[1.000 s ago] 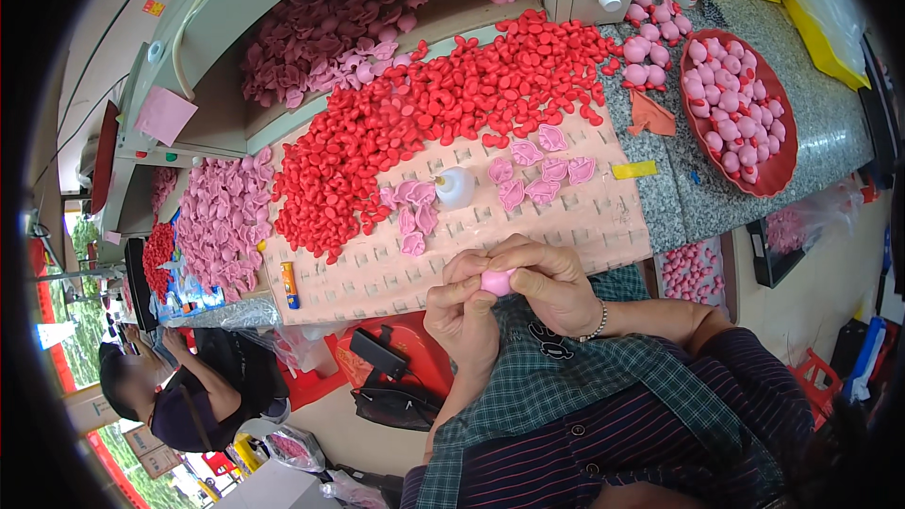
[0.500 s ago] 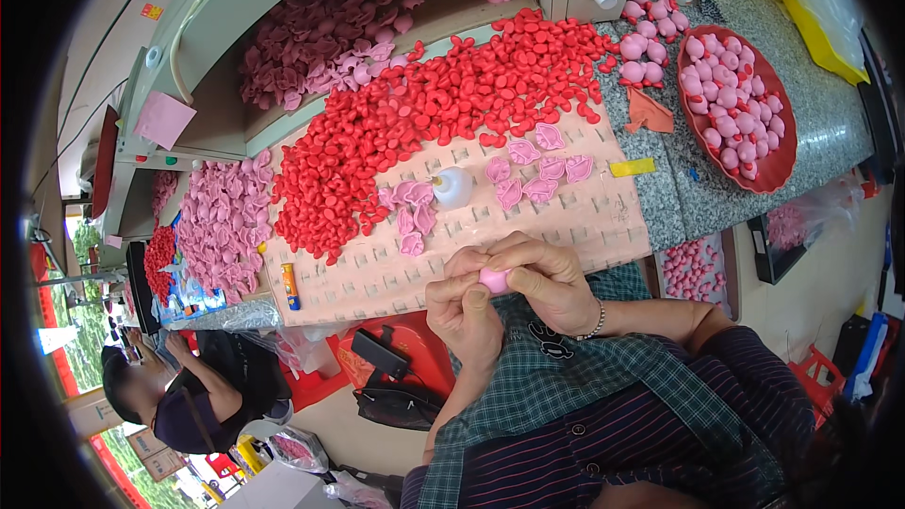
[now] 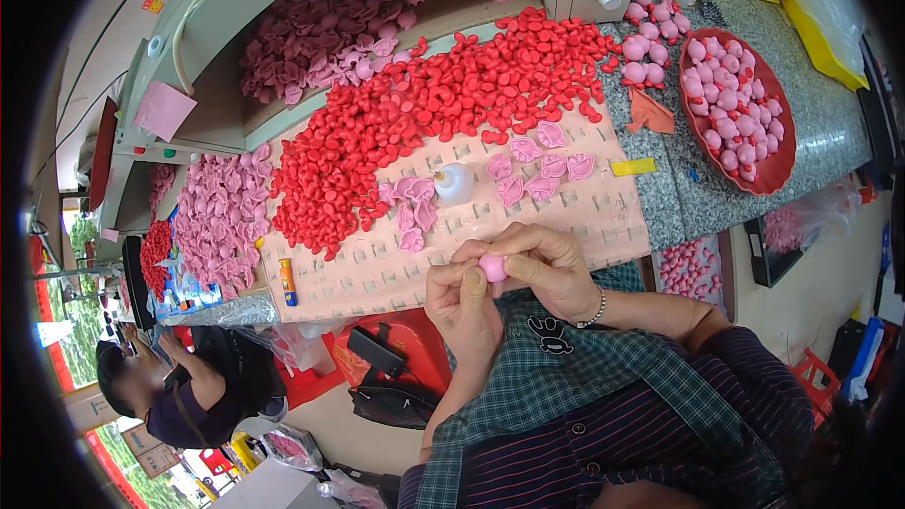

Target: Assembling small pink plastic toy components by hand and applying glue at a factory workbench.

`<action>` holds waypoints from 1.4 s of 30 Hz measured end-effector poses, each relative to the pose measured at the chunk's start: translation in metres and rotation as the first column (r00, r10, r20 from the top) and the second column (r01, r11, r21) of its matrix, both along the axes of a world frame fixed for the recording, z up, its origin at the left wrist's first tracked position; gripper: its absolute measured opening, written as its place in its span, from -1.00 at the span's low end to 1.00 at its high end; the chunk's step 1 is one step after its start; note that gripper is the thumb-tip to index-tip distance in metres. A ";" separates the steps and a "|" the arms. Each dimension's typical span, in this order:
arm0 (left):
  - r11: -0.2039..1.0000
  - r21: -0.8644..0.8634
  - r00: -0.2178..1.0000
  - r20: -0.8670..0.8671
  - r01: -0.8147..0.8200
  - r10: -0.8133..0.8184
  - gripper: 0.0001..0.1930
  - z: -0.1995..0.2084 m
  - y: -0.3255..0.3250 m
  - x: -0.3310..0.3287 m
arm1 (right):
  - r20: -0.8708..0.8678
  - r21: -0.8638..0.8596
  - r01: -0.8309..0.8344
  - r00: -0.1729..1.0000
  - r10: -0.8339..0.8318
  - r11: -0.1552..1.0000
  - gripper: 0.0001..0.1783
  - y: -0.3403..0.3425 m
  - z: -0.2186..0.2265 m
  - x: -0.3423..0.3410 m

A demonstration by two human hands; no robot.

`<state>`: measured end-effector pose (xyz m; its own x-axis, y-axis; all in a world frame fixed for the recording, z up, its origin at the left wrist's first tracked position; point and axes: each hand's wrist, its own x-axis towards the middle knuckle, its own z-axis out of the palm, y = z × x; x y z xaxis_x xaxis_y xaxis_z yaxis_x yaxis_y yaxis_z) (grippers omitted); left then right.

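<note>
Between the fingertips of both hands is a small, round, glossy pink piece [image 3: 493, 268], held near the table's front edge. My left hand [image 3: 462, 313] is closed, with thumb and fingers pressed on its left side. My right hand [image 3: 551, 275], below a beaded bracelet, pinches it from the right; the fingers hide its far side. Just beyond stands a white squeeze bottle [image 3: 454, 186] with a narrow tip. Several thin, pink, cup-shaped pieces [image 3: 542, 188] lie to the bottle's right, and another cluster of pink pieces [image 3: 412, 215] lies at its left.
A large heap of red bean-shaped pieces [image 3: 415, 104] covers the mat's far side. Pink pieces [image 3: 222, 217] are piled left. A red bowl [image 3: 790, 155] holds pink balls with red parts. Beyond is a shelf opening with pink pieces [image 3: 311, 28]. Another person [image 3: 193, 386] sits at left.
Both hands have risen slightly, and the fingers have shifted, so more of the pink piece shows. The things on the mat stay where they were.
</note>
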<state>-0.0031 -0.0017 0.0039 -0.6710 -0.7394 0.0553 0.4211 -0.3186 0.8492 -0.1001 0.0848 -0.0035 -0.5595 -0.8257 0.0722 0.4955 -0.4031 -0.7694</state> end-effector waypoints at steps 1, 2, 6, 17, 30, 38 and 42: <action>1.000 0.001 1.000 0.001 0.000 0.000 -0.88 0.004 -0.002 -0.001 | 0.096 0.011 0.013 0.995 -0.014 1.000 -0.85 -0.001 0.001 0.001; 0.998 0.050 0.999 0.032 0.025 -0.026 -0.89 0.009 -0.003 -0.002 | 0.190 0.024 0.025 0.981 -0.029 0.999 -0.86 -0.001 0.002 0.002; 0.986 0.148 0.992 0.085 0.080 -0.093 -0.92 0.008 -0.016 -0.003 | 0.275 -0.024 0.001 0.961 0.006 1.000 -0.87 -0.001 -0.003 -0.001; 0.996 0.020 0.971 0.221 0.091 -0.093 -0.87 -0.003 -0.026 0.003 | 0.335 0.016 -0.158 0.931 0.144 0.987 -0.85 0.000 -0.002 -0.010; 0.999 0.038 0.989 0.147 -0.036 0.030 -0.90 -0.004 -0.016 0.000 | 0.466 0.029 -0.158 0.876 0.126 0.987 -0.80 -0.003 -0.001 -0.008; 0.994 0.112 0.985 0.171 -0.012 -0.008 -0.89 0.002 -0.016 0.003 | 0.522 0.033 -0.159 0.845 0.119 0.987 -0.79 -0.003 -0.001 -0.004; 0.997 0.065 0.978 0.206 -0.037 0.023 -0.89 0.003 -0.013 -0.005 | 0.523 0.063 -0.120 0.850 0.070 0.991 -0.80 -0.002 0.002 -0.004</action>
